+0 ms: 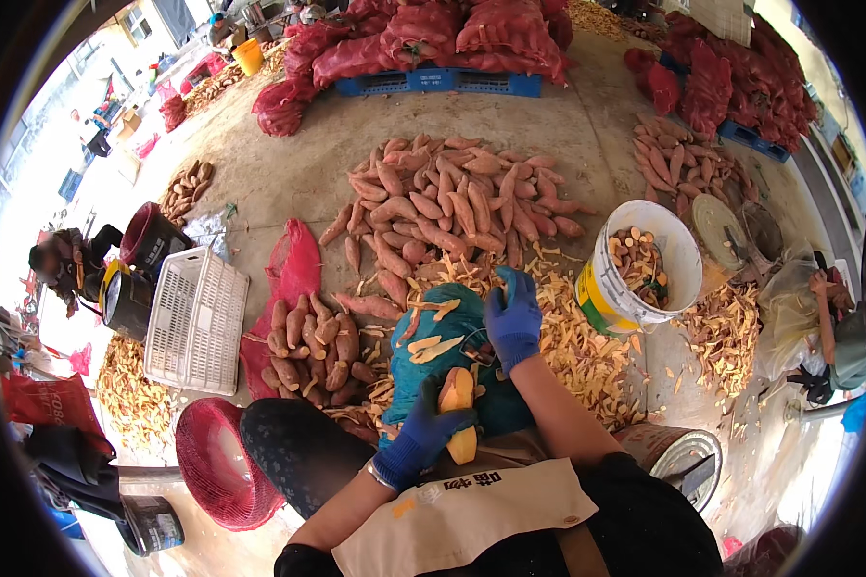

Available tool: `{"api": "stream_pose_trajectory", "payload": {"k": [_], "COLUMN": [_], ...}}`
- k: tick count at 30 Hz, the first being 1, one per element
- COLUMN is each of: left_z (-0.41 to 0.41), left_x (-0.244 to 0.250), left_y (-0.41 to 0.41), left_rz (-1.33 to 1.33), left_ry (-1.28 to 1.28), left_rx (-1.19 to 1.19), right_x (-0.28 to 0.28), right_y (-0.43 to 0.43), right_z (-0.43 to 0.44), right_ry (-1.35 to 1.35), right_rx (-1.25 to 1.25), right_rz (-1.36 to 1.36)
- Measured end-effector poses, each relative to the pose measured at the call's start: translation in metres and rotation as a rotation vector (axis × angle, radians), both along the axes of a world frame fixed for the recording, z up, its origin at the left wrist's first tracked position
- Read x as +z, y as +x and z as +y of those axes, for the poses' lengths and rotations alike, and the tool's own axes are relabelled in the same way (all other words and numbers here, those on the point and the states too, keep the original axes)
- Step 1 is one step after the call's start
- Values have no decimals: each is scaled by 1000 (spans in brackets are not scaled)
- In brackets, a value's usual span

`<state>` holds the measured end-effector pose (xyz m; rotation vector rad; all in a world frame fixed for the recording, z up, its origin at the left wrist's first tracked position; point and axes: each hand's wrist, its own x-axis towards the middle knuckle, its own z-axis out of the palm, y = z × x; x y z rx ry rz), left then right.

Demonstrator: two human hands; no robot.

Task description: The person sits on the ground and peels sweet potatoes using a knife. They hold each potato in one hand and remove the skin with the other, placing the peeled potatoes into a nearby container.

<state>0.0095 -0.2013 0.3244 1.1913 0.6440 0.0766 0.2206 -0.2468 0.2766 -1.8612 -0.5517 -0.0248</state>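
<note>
In a blue glove, my left hand [423, 433] grips a partly peeled sweet potato [458, 400], its yellow flesh showing at the lower end and top. My right hand [514, 317], gloved too, is raised above my lap with the fingers bent; a thin wire-like edge shows beside it, and whether it holds a tool is unclear. Under both hands lies a teal cloth [411, 375] with peel strips [436, 348] on it. Beyond is a large heap of unpeeled sweet potatoes [447, 195]; a smaller pile [310, 346] rests on red mesh at the left.
A white bucket [684, 249] with cut pieces stands at the right, near heaped peelings [584, 368]. At the left are a white plastic crate [196, 317] and a red mesh-lined tub [216, 461]. Other people sit at both sides. Red mesh sacks [418, 36] lie on a blue pallet [433, 81].
</note>
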Motion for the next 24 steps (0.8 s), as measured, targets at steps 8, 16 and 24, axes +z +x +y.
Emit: {"api": "stream_pose_trajectory", "payload": {"k": [8, 16, 24], "left_z": [3, 5, -7], "left_x": [-10, -2, 7], "left_y": [-1, 2, -2], "left_rz": [-76, 113, 157], "left_ry": [453, 986, 884], "left_rx": [-57, -87, -47], "right_x": [16, 22, 34], "right_y": [-18, -35, -44], "right_z": [14, 11, 9], "right_ry": [-52, 2, 83], "right_rx": [45, 129, 290], "right_rz": [-258, -76, -385]}}
